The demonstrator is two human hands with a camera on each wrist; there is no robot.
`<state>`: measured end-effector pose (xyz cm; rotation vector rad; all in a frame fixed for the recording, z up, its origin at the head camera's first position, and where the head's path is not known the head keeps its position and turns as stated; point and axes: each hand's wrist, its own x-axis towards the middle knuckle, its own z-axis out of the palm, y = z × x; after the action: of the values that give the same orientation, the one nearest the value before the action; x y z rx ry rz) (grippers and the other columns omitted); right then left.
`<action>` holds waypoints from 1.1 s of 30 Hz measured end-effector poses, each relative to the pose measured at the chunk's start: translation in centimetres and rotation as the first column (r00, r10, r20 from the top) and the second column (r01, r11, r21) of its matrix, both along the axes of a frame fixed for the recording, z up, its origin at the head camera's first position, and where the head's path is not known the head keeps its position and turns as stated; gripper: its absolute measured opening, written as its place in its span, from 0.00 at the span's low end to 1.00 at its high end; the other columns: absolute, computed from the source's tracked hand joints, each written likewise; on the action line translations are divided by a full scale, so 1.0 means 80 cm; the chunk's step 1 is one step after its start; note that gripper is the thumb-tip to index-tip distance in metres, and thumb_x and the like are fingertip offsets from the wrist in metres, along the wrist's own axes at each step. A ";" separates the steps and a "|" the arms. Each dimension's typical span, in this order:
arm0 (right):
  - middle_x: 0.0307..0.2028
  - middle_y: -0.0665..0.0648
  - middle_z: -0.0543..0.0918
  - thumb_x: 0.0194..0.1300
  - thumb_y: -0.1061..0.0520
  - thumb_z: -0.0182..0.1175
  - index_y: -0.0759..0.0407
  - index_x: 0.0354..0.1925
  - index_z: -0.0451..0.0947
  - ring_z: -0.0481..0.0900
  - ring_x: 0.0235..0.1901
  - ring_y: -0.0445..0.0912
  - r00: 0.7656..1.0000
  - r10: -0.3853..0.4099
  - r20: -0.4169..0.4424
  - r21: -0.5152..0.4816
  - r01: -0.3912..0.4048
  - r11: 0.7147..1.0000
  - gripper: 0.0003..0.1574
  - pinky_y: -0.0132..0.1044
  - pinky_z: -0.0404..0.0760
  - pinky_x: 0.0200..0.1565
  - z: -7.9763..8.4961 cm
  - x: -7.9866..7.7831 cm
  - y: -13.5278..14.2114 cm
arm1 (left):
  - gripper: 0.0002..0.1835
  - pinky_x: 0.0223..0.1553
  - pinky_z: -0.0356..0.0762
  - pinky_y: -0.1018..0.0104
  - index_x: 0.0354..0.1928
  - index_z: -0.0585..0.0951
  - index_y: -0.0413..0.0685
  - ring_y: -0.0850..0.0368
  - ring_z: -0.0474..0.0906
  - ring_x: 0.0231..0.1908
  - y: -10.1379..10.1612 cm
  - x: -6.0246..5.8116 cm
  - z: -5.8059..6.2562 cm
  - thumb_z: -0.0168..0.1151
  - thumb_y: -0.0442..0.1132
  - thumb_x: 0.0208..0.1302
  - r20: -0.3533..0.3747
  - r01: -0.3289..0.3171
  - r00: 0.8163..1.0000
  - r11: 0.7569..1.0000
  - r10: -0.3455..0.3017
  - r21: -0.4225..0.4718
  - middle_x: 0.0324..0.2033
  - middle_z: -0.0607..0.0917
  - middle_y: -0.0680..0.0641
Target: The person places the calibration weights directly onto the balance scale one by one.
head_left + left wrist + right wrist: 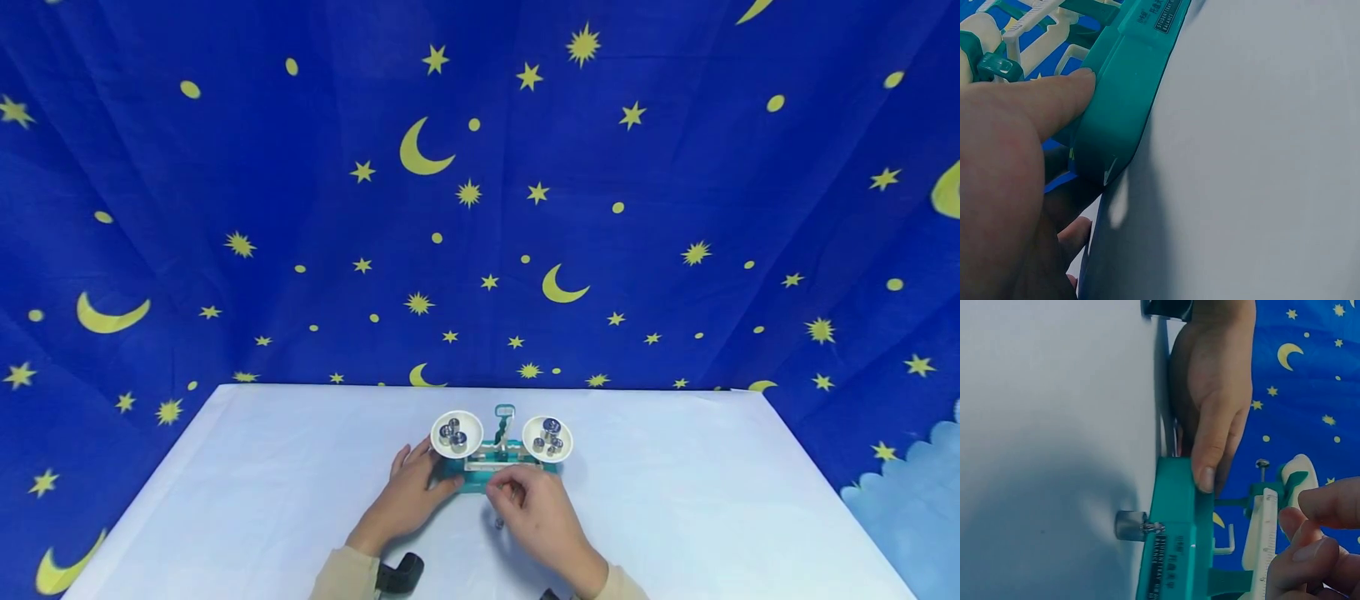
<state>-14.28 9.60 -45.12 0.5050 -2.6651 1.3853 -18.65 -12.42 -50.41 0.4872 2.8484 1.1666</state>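
A green-and-white balance scale [474, 482] stands on the table. My left hand [408, 497] grips its base at the left end, thumb [1066, 97] on the top edge and other fingers partly hidden behind. Several metal weights [459, 440] sit in the left pan [446, 450]; several more weights [551, 427] sit in the right pan [567, 438]. My right hand [542, 512] is in front of the graduated beam [1265, 540], fingers curled, with nothing visible between them. One small knobbed weight [1130, 525] is on the table near the base's front.
The white table [712, 500] extends to both sides of the scale. A blue curtain [300, 208] with yellow stars and moons hangs behind it. Black straps [401, 573] sit at the wrists, below beige sleeves [345, 577].
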 end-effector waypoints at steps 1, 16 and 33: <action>0.21 0.40 0.75 0.65 0.59 0.67 0.55 0.34 0.86 0.70 0.19 0.33 1.000 0.002 -0.003 0.004 -0.002 1.000 0.02 0.28 0.73 0.20 -0.001 0.000 0.000 | 0.39 0.74 0.36 0.35 0.72 0.67 0.36 0.38 0.56 0.74 0.000 0.000 0.000 0.61 0.56 0.69 -0.002 0.000 1.000 1.000 0.000 -0.002 0.70 0.71 0.37; 0.21 0.39 0.75 0.64 0.56 0.66 0.54 0.33 0.85 0.69 0.18 0.33 1.000 -0.005 0.004 0.090 0.004 0.996 0.03 0.28 0.71 0.20 -0.014 -0.006 0.005 | 0.38 0.74 0.37 0.35 0.71 0.68 0.35 0.38 0.57 0.74 0.001 0.000 0.002 0.61 0.55 0.69 -0.014 0.008 1.000 1.000 -0.008 0.006 0.69 0.71 0.36; 0.18 0.41 0.75 0.59 0.58 0.69 0.54 0.32 0.85 0.69 0.16 0.34 0.986 0.057 0.159 0.141 -0.080 0.987 0.01 0.27 0.69 0.19 -0.013 -0.008 0.014 | 0.38 0.73 0.38 0.34 0.71 0.68 0.34 0.37 0.58 0.73 0.000 0.002 0.003 0.62 0.53 0.68 -0.033 0.007 0.999 1.000 -0.007 0.016 0.68 0.71 0.34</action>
<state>-14.96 10.74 -46.12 0.5289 -2.9176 1.3012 -18.48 -12.39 -50.13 0.5217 2.8644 1.1930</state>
